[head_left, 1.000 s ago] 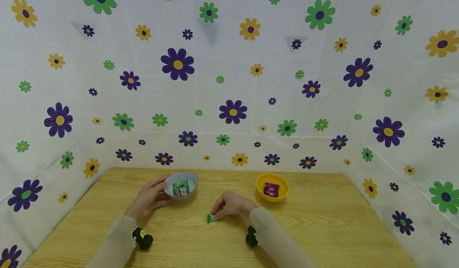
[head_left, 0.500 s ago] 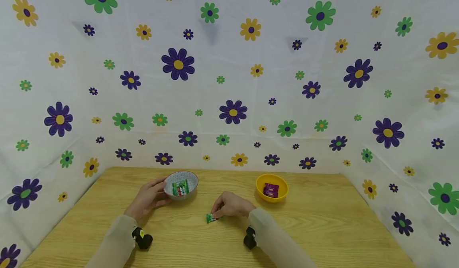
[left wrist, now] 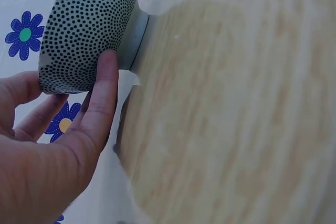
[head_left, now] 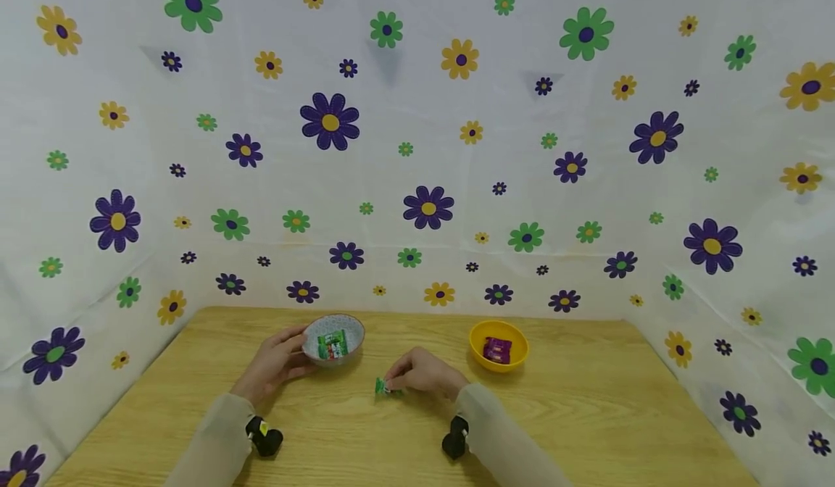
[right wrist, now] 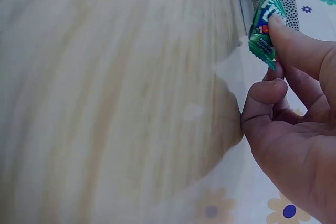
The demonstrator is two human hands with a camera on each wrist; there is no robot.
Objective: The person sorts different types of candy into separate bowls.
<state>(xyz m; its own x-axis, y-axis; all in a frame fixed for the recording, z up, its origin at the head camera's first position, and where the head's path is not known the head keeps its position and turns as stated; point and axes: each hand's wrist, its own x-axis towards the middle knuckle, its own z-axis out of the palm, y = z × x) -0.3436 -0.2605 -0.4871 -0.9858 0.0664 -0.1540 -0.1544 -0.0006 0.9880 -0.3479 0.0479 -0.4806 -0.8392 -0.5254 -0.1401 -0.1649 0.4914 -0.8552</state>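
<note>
My left hand [head_left: 277,364] grips the near left side of a patterned bowl [head_left: 352,353], thumb low on its wall and fingers toward the rim. Black dots cover the bowl's outside [left wrist: 86,30] in the left wrist view. Green wrapped candies [head_left: 333,344] lie inside it. Right of that bowl, my right hand [head_left: 424,372] pinches one small green wrapped candy [right wrist: 265,30] between thumb and fingers, close over the table. In the right wrist view the wrapper shows white lettering, and the thumb covers part of it.
A yellow bowl [head_left: 478,356] with purple wrapped candies [head_left: 497,350] stands at the back right, beyond the right hand. Both bowls rest on a wood-grain table [head_left: 600,400]. A white flowered cloth [head_left: 417,117] encloses its back and sides.
My right hand has shifted the green candy slightly up and away from the near edge. The left hand stays on the patterned bowl. The head view has tilted a little.
</note>
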